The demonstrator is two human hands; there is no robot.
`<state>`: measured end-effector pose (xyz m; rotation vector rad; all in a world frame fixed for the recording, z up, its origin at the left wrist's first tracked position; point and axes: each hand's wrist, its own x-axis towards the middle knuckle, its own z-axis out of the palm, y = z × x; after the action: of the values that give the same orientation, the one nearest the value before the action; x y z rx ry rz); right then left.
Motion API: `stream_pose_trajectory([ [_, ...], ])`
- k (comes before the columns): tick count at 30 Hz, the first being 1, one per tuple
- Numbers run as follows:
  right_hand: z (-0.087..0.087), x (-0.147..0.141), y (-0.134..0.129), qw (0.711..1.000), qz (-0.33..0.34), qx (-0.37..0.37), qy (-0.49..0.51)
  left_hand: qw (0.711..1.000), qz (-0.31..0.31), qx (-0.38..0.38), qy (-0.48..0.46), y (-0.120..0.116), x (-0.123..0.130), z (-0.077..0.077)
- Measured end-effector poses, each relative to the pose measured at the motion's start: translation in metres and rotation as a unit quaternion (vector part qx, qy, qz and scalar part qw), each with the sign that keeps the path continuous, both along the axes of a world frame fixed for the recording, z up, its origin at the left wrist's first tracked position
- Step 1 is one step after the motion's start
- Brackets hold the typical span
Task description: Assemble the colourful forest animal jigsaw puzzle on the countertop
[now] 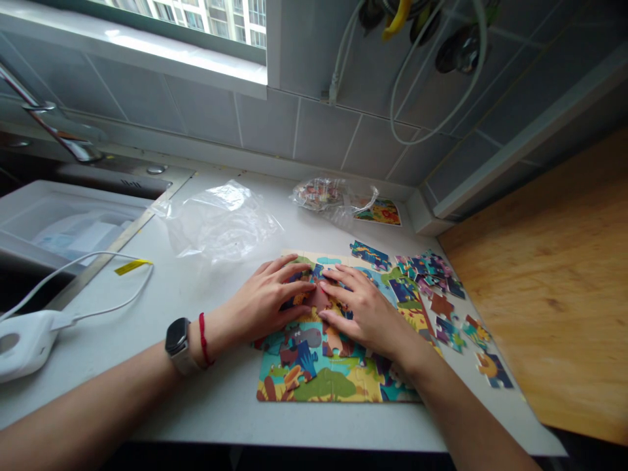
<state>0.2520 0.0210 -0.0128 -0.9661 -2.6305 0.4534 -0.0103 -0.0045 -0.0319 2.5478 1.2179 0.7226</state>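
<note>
Head view looks down on a white desk (210,405) carrying a part-built jigsaw puzzle (314,373) of cartoon animals, its near half filled in. The left hand (265,301), with a smartwatch (177,337) and a red cord (203,338) at the wrist, and the right hand (367,307) both lie open and flat on the puzzle, not clamped on anything, their fingertips nearly meeting around a reddish-brown piece (320,299). Fingers partly hide that piece, so whether it is seated is hard to tell. A heap of loose pieces (426,271) lies just right of the puzzle, with scattered pieces (475,331) nearer the desk edge. Farther back lie a crumpled clear plastic bag (220,222), a smaller bag of pieces (318,193) and a picture card (380,211). A white corded device (24,343) sits at the far left.
</note>
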Motion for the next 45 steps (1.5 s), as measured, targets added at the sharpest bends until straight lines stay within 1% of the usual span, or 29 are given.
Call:
stream_pose_trajectory([
  [5,-0.001,0.001,0.001,1.0,-0.002,-0.006,0.003,1.0,-0.006,-0.02,-0.023,0.001,-0.001,0.002],
  [9,-0.001,0.003,0.002,0.999,0.008,-0.038,0.016,0.999,-0.001,-0.03,-0.04,0.002,-0.006,0.006],
  [13,0.0,0.002,0.001,0.998,0.015,-0.063,0.002,0.999,-0.009,-0.047,-0.014,0.004,-0.013,0.011],
  [16,0.002,0.001,0.002,0.998,0.012,-0.055,0.014,0.998,-0.028,-0.053,-0.01,0.004,-0.015,0.015],
  [18,0.008,0.004,0.004,0.998,-0.009,-0.037,0.042,0.997,-0.045,-0.055,-0.013,0.003,-0.015,0.017],
  [21,0.02,0.015,0.009,0.995,-0.08,-0.011,0.064,0.995,-0.079,-0.055,0.0,0.001,-0.014,0.02],
  [24,0.029,0.031,0.013,0.988,-0.154,-0.008,0.027,0.992,-0.115,-0.055,0.011,0.0,-0.013,0.022],
  [26,0.03,0.039,0.014,0.984,-0.178,-0.013,-0.013,0.99,-0.128,-0.058,0.005,0.0,-0.012,0.022],
  [30,0.02,0.048,0.014,0.984,-0.169,-0.017,-0.061,0.991,-0.12,-0.06,-0.023,0.0,-0.01,0.019],
  [34,0.012,0.049,0.016,0.984,-0.168,-0.015,-0.05,0.993,-0.101,-0.052,-0.037,0.001,-0.007,0.02],
  [37,0.013,0.045,0.017,0.985,-0.164,-0.034,-0.04,0.994,-0.099,-0.044,-0.03,0.0,-0.005,0.02],
  [40,0.016,0.038,0.017,0.988,-0.149,-0.047,-0.024,0.995,-0.091,-0.04,-0.014,-0.001,-0.005,0.016],
  [45,0.015,0.02,0.013,0.995,-0.084,-0.044,0.039,0.996,-0.085,-0.036,0.013,-0.002,-0.006,0.008],
])
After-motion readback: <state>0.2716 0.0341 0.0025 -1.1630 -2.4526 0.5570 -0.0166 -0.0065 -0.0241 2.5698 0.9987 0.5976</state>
